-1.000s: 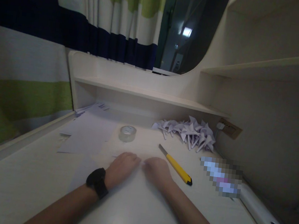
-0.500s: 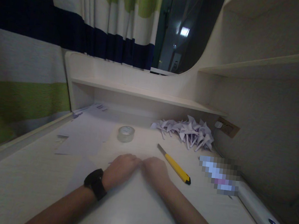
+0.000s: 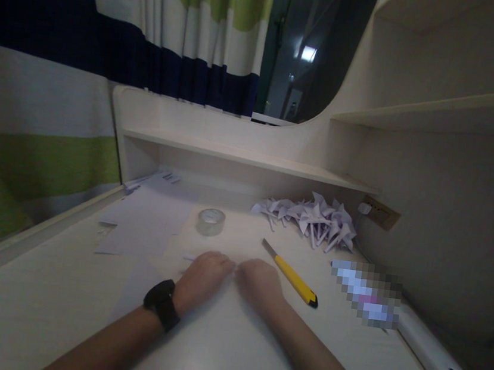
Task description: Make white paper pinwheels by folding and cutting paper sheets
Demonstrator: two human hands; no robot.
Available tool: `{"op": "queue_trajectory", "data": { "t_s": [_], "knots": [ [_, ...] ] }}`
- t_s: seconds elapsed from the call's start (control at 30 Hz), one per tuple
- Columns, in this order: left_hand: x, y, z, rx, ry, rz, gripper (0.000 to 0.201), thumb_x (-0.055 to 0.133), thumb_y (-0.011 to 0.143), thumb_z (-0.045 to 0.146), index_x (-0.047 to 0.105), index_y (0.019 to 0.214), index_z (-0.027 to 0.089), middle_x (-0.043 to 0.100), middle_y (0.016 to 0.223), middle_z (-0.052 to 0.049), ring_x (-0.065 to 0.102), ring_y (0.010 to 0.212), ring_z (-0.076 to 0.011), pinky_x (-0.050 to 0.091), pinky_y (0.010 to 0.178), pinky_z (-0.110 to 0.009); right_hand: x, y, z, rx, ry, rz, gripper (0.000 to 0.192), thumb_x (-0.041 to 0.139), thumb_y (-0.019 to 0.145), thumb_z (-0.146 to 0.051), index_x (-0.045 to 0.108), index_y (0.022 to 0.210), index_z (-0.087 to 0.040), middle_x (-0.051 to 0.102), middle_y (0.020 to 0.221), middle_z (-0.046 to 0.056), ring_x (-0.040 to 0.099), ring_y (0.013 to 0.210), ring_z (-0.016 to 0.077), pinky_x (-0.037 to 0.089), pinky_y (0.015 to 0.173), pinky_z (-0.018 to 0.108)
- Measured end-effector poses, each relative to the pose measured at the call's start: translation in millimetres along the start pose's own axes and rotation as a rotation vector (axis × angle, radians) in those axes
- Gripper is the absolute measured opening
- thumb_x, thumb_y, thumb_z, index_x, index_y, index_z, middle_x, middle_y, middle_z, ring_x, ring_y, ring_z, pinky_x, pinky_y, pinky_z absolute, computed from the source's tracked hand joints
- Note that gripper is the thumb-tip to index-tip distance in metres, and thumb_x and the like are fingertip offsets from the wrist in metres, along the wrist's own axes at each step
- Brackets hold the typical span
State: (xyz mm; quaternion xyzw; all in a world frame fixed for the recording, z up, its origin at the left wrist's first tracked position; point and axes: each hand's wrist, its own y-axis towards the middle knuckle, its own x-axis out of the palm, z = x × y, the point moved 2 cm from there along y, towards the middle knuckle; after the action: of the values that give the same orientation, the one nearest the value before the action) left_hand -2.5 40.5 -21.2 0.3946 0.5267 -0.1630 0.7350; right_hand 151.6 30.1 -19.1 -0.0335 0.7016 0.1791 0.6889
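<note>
Side by side at the middle of the desk, my left hand (image 3: pixel 205 277) and my right hand (image 3: pixel 260 284) meet at the fingertips. Both are closed, fingers curled inward. Whatever they pinch is hidden or too small to name. A thin white paper piece (image 3: pixel 188 256) pokes out behind my left hand; whether that hand holds it I cannot tell. Beyond the left hand stands a roll of clear tape (image 3: pixel 210 222). A yellow utility knife (image 3: pixel 294 278), blade out, lies just right of my right hand. Folded white paper pinwheels (image 3: pixel 315 217) are heaped at the back right.
White paper sheets (image 3: pixel 148 215) spread over the desk's left side. A phone-like bright screen (image 3: pixel 362 292), blurred out, lies at the right, beside a long white device (image 3: pixel 438 352) along the wall. A low shelf (image 3: pixel 241 157) spans the back.
The view has shifted slightly. More of the thin white paper piece shows behind my left hand. Both hands stay together, fingertips meeting.
</note>
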Motion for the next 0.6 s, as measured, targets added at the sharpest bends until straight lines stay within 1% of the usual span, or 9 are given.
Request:
{"op": "queue_trajectory", "data": {
  "t_s": [0.17, 0.33, 0.5, 0.6],
  "knots": [
    [9.9, -2.2, -2.8, 0.008, 0.037, -0.020, 0.015, 0.048, 0.091, 0.012, 0.062, 0.095, 0.016, 0.066, 0.092, -0.007, 0.060, 0.090, -0.0213, 0.045, 0.085, -0.036, 1.3, 0.4, -6.2, -0.024, -0.054, -0.088, 0.020, 0.048, 0.089, -0.021, 0.067, 0.092, -0.016, 0.070, 0.091, 0.013, 0.064, 0.092, 0.0228, 0.047, 0.076, 0.028],
    [16.7, -3.0, -5.6, 0.003, 0.074, -0.061, 0.012, 0.047, 0.093, 0.015, 0.059, 0.094, 0.016, 0.064, 0.094, -0.007, 0.059, 0.089, -0.0214, 0.045, 0.082, -0.035, -0.2, 0.6, -8.3, -0.026, -0.061, -0.106, 0.021, 0.047, 0.089, -0.020, 0.067, 0.095, -0.015, 0.070, 0.092, 0.013, 0.065, 0.093, 0.0239, 0.048, 0.077, 0.030],
    [12.4, -0.7, 0.3, 0.012, 0.192, -0.088, 0.014, 0.045, 0.093, 0.012, 0.059, 0.095, 0.015, 0.063, 0.095, -0.008, 0.058, 0.087, -0.0231, 0.044, 0.080, -0.037, -2.9, 0.0, -10.2, 0.014, -0.049, -0.102, 0.020, 0.049, 0.085, -0.016, 0.068, 0.092, -0.016, 0.071, 0.090, 0.013, 0.067, 0.090, 0.0236, 0.048, 0.073, 0.029],
    [7.1, 1.7, 5.9, 0.018, 0.234, -0.132, 0.015, 0.045, 0.093, 0.012, 0.060, 0.093, 0.014, 0.064, 0.092, -0.008, 0.059, 0.084, -0.0234, 0.044, 0.078, -0.037, -5.9, -2.3, -10.6, 0.009, -0.033, -0.075, 0.019, 0.052, 0.082, -0.019, 0.069, 0.089, -0.016, 0.072, 0.087, 0.012, 0.068, 0.085, 0.0238, 0.047, 0.071, 0.028]
  ]
}}
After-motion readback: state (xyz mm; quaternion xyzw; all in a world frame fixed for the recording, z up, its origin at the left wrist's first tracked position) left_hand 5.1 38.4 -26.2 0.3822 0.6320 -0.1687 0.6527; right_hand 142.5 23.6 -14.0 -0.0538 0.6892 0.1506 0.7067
